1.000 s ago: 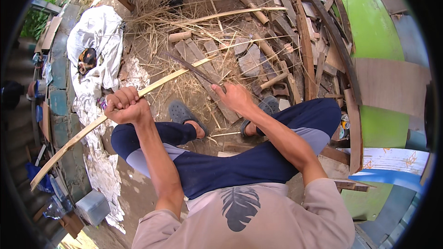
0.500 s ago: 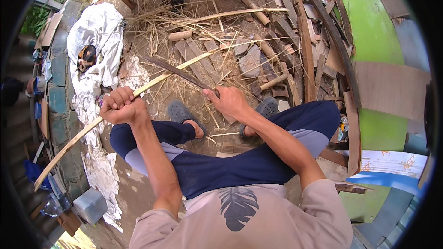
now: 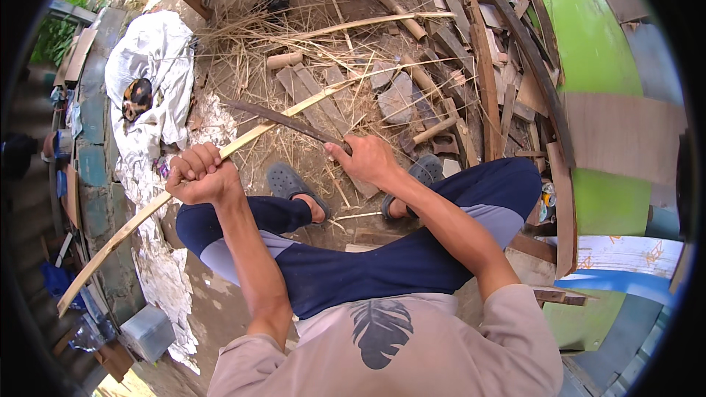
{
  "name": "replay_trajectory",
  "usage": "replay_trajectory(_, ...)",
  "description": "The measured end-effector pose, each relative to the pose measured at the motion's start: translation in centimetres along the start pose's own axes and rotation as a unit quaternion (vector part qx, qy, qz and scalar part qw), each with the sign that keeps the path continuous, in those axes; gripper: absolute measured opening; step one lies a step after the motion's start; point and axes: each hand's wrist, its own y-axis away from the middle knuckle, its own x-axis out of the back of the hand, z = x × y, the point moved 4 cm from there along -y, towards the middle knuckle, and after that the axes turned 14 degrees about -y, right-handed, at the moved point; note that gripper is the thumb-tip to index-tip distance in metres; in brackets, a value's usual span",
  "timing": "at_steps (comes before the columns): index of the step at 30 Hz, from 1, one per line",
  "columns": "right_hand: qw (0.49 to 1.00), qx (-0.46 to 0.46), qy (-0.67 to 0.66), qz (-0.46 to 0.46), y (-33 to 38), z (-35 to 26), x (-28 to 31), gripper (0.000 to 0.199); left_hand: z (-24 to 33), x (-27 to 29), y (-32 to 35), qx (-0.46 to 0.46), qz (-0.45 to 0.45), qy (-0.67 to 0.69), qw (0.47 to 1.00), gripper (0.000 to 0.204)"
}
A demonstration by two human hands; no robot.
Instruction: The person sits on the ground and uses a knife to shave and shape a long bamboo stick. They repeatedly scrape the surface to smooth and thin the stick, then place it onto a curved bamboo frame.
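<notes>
My left hand (image 3: 200,175) is clenched in a fist around a long, pale, curved bamboo strip (image 3: 147,209), which runs from low at my left up across my knees toward the pile ahead. My right hand (image 3: 368,158) is wrapped around the handle of a long dark curved blade (image 3: 283,119), whose edge lies against the strip just beyond my fingers. I sit with my knees bent, in dark blue trousers (image 3: 382,257), grey rubber clogs (image 3: 288,180) on my feet, on bare brown earth (image 3: 220,309) strewn with dry straw and thin bamboo shavings (image 3: 294,51). Ahead lies a heap of weathered wooden planks and split bamboo pieces (image 3: 478,66). To my left a crumpled white sheet (image 3: 151,66) lies spread over the ground beside a low grey-green block wall (image 3: 92,169). On my right curves a bright green painted surface (image 3: 596,51).
</notes>
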Motion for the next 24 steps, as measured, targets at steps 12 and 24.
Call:
replay_trajectory(12,0.998,-0.042,-0.043,-0.027,0.6,-1.0,0.3,0.069,-0.3,-0.2,0.0,-0.002,-0.046,0.015,0.999,0.03)
replay_trajectory(24,0.998,-0.061,-0.031,0.0,0.4,0.3,0.6,0.07,-0.6,-1.3,1.0,-0.021,-0.068,-0.017,0.997,0.031)
